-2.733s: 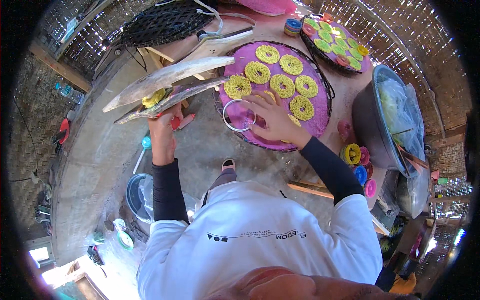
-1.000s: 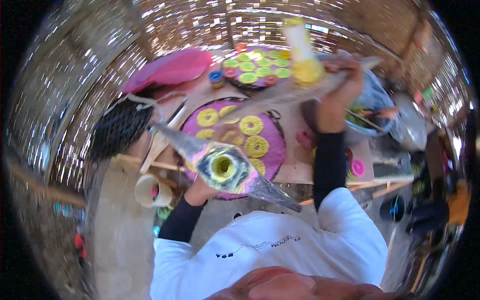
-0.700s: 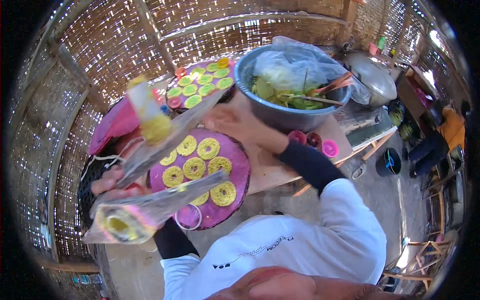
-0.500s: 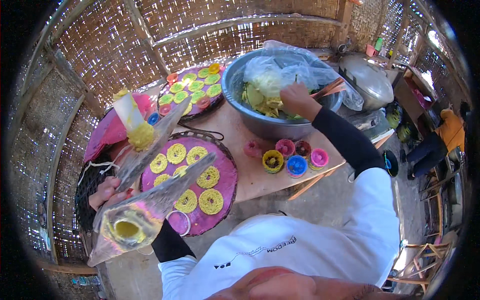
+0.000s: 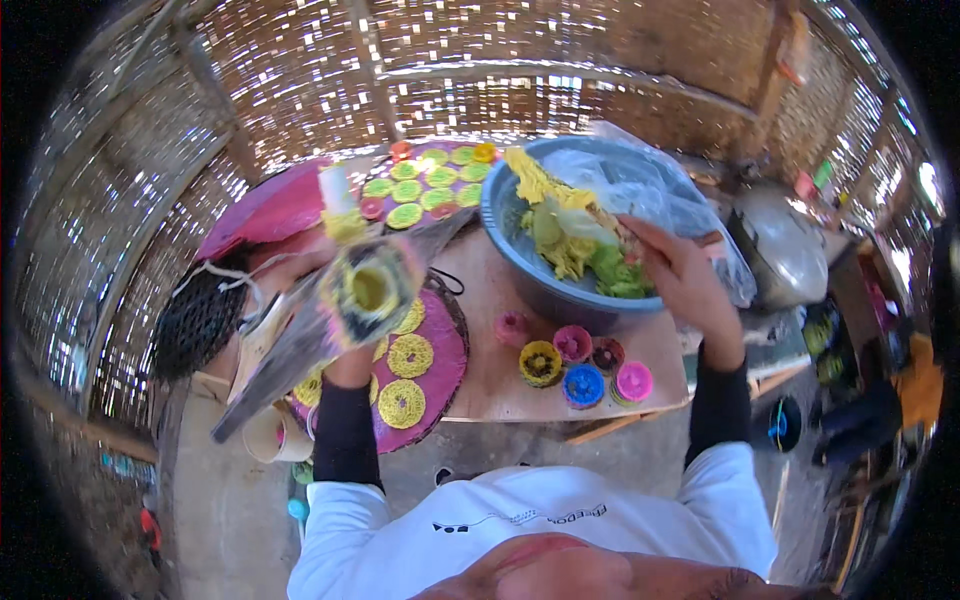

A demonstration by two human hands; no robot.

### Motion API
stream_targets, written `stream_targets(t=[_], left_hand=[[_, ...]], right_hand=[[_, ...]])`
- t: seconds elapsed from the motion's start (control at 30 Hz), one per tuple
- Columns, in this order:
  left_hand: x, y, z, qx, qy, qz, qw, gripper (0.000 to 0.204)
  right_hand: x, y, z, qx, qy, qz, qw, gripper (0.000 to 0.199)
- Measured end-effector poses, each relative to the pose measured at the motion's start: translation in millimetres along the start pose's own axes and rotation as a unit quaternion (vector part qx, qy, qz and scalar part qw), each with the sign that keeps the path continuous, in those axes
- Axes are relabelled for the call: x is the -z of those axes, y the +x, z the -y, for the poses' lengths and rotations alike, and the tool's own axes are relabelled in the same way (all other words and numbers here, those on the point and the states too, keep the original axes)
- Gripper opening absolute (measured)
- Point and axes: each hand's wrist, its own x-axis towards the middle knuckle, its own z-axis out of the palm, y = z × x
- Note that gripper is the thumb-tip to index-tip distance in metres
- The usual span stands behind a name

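My left hand point(image 5: 350, 366) is closed on a weathered wooden dough press point(image 5: 280, 365), whose bulk hides most of my fingers. Yellow dough smears the round hole in the press, and a white plunger point(image 5: 336, 190) coated with dough at its end stands beyond it. Over the blue-grey basin point(image 5: 505, 235), my right hand point(image 5: 685, 278) grips a wooden spatula point(image 5: 606, 218) loaded with yellow dough point(image 5: 540, 182). More yellow and green dough point(image 5: 622, 275) and clear plastic sheeting point(image 5: 640, 190) lie in the basin. Under the press, coils of yellow strands point(image 5: 402, 404) rest on a round pink-covered tray point(image 5: 440, 385).
Another tray of green-yellow coils point(image 5: 405, 192) sits farther back. Several colourful small moulds point(image 5: 583, 385) stand at the table's front edge. A large lidded metal pot point(image 5: 780, 250) is at right, a white bucket point(image 5: 277, 437) at lower left. A person in orange point(image 5: 918, 380) is far right.
The press has swung right and tilted in my left hand, its hole now turned upward. My right hand has drawn nearer, and the spatula now carries dough above the basin. The view has shifted.
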Motion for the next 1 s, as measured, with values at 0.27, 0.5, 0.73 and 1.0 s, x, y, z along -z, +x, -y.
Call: stream_targets(t=[0.27,0.5,0.73,1.0], left_hand=[[-33,-21,5,0.115,-0.191,0.010,0.975,0.038],[6,-14,-15,0.044,0.017,-0.011,0.999,0.043],[66,-6,-6,0.102,-0.618,0.003,0.779,0.052],[118,-1,4,0.098,-0.165,-0.073,0.979,0.053]], right_hand=[[-127,-13,76,0.103,0.236,-0.104,0.961,0.038],[-175,-5,121,0.107,0.212,-0.107,0.965,0.036],[-195,-21,135,0.146,0.197,-0.058,0.968,0.039],[-179,-26,123,0.141,0.181,-0.005,0.973,0.037]])
